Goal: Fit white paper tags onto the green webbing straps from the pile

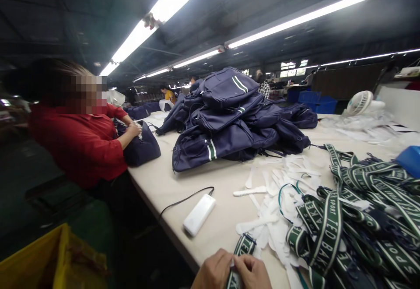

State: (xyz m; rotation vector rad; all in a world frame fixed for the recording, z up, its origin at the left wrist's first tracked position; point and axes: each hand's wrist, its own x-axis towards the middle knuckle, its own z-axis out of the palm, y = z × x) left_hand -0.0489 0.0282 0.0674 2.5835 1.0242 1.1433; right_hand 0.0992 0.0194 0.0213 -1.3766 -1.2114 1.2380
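At the bottom middle of the head view, my left hand (212,271) and my right hand (252,272) meet, both closed on a dark green strap (245,245) with white lettering and pale edges. The thumbs and fingertips pinch it, and a tiny white bit shows between them, too small to name. One end of the strap sticks up beyond my fingers; the lower part runs out of the picture. To the right lies a big tangled heap of similar lettered straps (328,232). Thin white strips (259,224) are scattered on the table just beyond my hands.
A white power bank (199,214) with a black cable lies near the table's (157,179) left edge. Navy bags (226,135) are piled mid-table. A person in a red shirt (88,144) handles a navy bag at left. A yellow crate (59,258) stands below; a fan (360,102) sits far right.
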